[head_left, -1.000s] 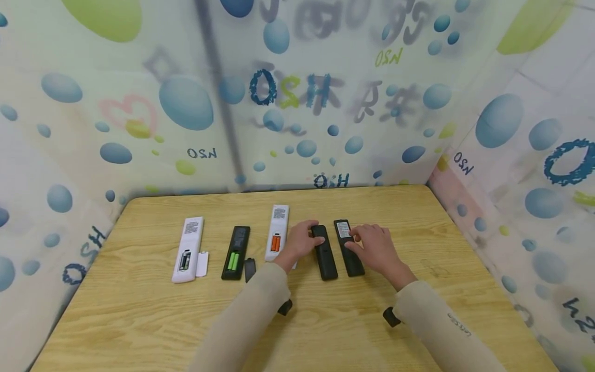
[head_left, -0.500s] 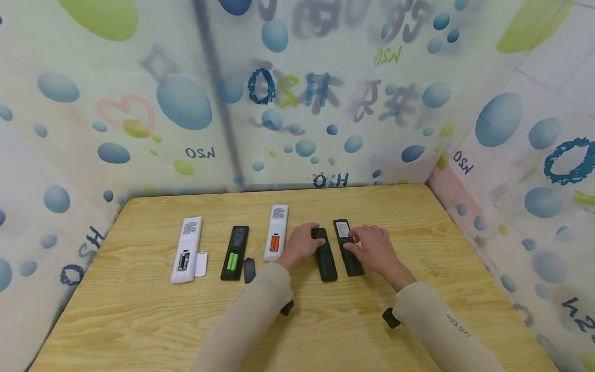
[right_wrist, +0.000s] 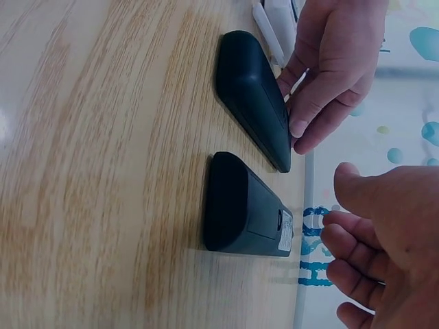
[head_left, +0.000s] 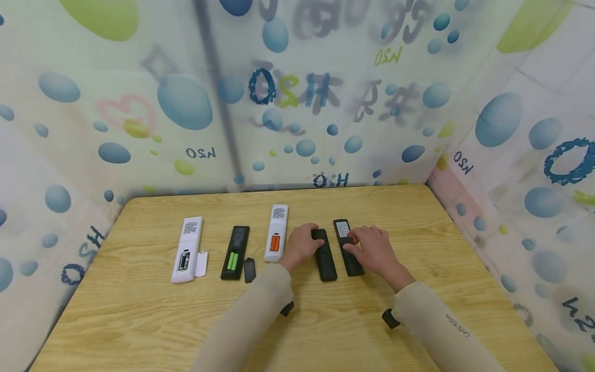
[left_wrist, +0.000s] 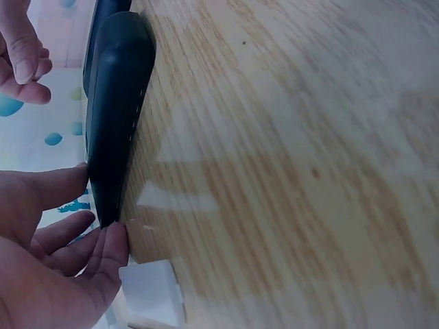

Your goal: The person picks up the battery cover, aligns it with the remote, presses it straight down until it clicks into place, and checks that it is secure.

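My left hand [head_left: 301, 243] pinches the far end of a black remote control [head_left: 326, 263], its thumb on one side and fingertips on the other. The remote lies on the wooden table. Just right of it is a second black remote control [head_left: 351, 262] with a white label near its far end. Beside this one hovers my right hand [head_left: 375, 249], fingers loosely bent. In the right wrist view a gap shows between the right hand [right_wrist: 398, 240] and the labelled remote [right_wrist: 243, 212]; nothing is in its fingers.
Left of my hands lie a white remote [head_left: 279, 222] with orange batteries, a black remote [head_left: 239, 238] with green batteries beside its cover [head_left: 249, 270], and another white remote [head_left: 189, 237] beside its cover [head_left: 201, 264]. A patterned curtain [head_left: 307, 124] stands behind the table [head_left: 153, 320].
The left hand and the black remote it holds have shifted slightly, the remote's far end coming a little nearer to me. My right hand has stayed almost still.
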Demonstrator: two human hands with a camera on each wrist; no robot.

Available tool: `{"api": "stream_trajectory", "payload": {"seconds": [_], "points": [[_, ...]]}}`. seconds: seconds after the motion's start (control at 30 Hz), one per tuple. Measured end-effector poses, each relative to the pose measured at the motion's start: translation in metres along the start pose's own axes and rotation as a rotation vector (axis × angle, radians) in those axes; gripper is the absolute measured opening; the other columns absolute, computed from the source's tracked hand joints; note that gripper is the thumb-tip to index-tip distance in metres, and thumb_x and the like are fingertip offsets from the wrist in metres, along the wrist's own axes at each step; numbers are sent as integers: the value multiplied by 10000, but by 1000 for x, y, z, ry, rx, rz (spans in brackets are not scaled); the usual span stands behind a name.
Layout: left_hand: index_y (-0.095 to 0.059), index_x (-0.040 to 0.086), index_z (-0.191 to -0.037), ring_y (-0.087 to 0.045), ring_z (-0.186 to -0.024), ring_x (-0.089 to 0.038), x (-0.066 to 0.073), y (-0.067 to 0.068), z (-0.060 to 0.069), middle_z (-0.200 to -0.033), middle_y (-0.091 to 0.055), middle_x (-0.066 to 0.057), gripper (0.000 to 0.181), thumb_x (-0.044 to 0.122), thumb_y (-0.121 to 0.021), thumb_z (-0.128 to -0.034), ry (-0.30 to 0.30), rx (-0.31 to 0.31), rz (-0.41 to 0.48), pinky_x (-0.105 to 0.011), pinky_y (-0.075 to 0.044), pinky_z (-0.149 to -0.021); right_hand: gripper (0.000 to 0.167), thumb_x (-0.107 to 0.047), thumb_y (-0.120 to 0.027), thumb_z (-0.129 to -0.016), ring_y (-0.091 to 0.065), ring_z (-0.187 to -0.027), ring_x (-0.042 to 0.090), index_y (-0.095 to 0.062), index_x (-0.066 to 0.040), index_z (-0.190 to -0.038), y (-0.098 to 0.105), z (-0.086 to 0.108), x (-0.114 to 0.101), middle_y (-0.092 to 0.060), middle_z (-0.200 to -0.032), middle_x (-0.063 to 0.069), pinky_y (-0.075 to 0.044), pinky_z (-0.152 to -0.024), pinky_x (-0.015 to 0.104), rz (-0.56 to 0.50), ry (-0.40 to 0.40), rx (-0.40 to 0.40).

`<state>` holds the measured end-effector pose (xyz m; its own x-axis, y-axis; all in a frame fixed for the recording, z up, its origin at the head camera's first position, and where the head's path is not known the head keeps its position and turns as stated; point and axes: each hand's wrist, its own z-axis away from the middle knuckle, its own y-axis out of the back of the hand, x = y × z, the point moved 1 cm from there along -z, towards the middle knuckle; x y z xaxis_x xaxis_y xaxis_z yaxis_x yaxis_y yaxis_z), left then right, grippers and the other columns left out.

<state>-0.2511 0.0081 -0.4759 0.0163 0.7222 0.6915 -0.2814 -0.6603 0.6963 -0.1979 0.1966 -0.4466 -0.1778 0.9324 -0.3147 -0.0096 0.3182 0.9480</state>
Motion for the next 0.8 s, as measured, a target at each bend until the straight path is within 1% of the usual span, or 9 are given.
{"api": "stream_trajectory", "payload": {"seconds": [0.07, 0.17, 0.27, 0.37, 0.47, 0.6, 0.63, 0.73, 0.8], "points": [[-564, 116, -1361, -529, -1282, -255, 0, 0, 0, -1401, -565, -86, 459, 245, -663, -932, -7, 2, -1, -420, -437, -1088, 344, -358, -665, -921, -533, -963, 259, -664, -111, -1161, -1, 0, 0, -644, -961, 27, -358, -989, 554, 5, 2, -1], [-570, 113, -1354, -531, -1289, -252, -1, 2, 1, -1397, -571, -77, 439, 217, -657, -936, -38, 22, 22, -417, -445, -1082, 341, -356, -665, -921, -539, -977, 261, -665, -112, -1159, -1, 0, -2, -650, -966, 28, -357, -1001, 552, 6, 3, 2], [-579, 112, -1343, -566, -1251, -253, -5, 8, 3, -1381, -586, -66, 414, 187, -647, -942, -88, 57, 51, -413, -490, -1025, 330, -350, -665, -923, -539, -973, 258, -666, -114, -1154, -2, -1, -3, -651, -968, 26, -359, -992, 550, 6, 13, 2], [-596, 110, -1323, -606, -1184, -260, -10, 21, 5, -1338, -617, -64, 383, 169, -638, -948, -127, 94, 82, -417, -533, -942, 316, -348, -667, -923, -532, -957, 250, -667, -121, -1142, -5, -2, -4, -642, -961, 19, -365, -976, 544, 13, 20, 2], [-618, 100, -1290, -633, -1124, -268, -18, 40, 7, -1277, -652, -76, 348, 168, -635, -949, -152, 129, 79, -424, -546, -899, 304, -340, -674, -919, -537, -974, 260, -666, -124, -1133, -8, -3, -8, -639, -956, 15, -373, -965, 550, 15, 35, -2], [-624, 91, -1273, -652, -1081, -265, -32, 65, 9, -1241, -668, -88, 338, 181, -637, -947, -134, 160, 58, -418, -546, -899, 316, -347, -671, -918, -546, -1040, 287, -667, -124, -1142, -14, -6, -19, -640, -958, 10, -380, -970, 555, 19, 70, -14], [-618, 97, -1281, -649, -1086, -261, -36, 70, 9, -1248, -664, -85, 344, 186, -632, -950, -119, 160, 58, -415, -547, -900, 322, -353, -669, -919, -545, -1054, 288, -666, -126, -1146, -16, -7, -23, -642, -966, 10, -381, -974, 550, 22, 74, -21], [-594, 109, -1314, -632, -1115, -262, -47, 82, 10, -1282, -640, -85, 364, 197, -613, -961, -73, 157, 58, -415, -542, -914, 331, -373, -660, -922, -542, -1071, 284, -667, -138, -1155, -20, -10, -37, -646, -990, 11, -383, -977, 526, 36, 80, -42], [-578, 121, -1334, -614, -1141, -266, -53, 87, 11, -1308, -618, -84, 373, 205, -597, -971, -40, 150, 58, -424, -531, -936, 328, -381, -658, -921, -546, -1089, 280, -665, -154, -1158, -23, -13, -45, -660, -1018, 13, -380, -991, 514, 42, 85, -56]]}}
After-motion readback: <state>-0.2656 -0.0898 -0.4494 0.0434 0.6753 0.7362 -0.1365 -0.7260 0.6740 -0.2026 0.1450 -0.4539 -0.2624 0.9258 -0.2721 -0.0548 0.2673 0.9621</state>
